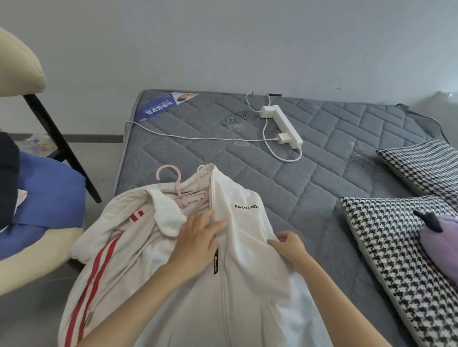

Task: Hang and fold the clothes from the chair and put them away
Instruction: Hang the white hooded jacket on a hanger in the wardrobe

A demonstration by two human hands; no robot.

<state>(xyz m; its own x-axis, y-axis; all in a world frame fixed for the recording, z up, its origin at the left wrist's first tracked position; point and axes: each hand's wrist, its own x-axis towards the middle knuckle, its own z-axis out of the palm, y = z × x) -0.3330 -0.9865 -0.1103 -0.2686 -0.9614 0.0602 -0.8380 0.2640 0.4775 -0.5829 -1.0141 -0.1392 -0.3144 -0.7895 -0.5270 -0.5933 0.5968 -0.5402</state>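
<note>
Pressing flat with the left hand [198, 244], fingers straight, just beside the zip of the white jacket [242, 309]. Pinching a fold of its front panel with the right hand [289, 249], fingers curled round the cloth. Spread directly beneath both hands, collar just beyond the fingertips on a pink hanger [179, 190]. Probably soft, light and limp, likely to slide off; best taken at the shoulders or the hanger hook. Farther left, more clothes [50, 196] on the chair [15, 77]; beyond, a grey mattress [332, 159].

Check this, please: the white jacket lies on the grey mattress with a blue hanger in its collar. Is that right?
No: the head view shows a pink hanger, not blue. The rest holds: the white jacket lies on the grey mattress.
</note>
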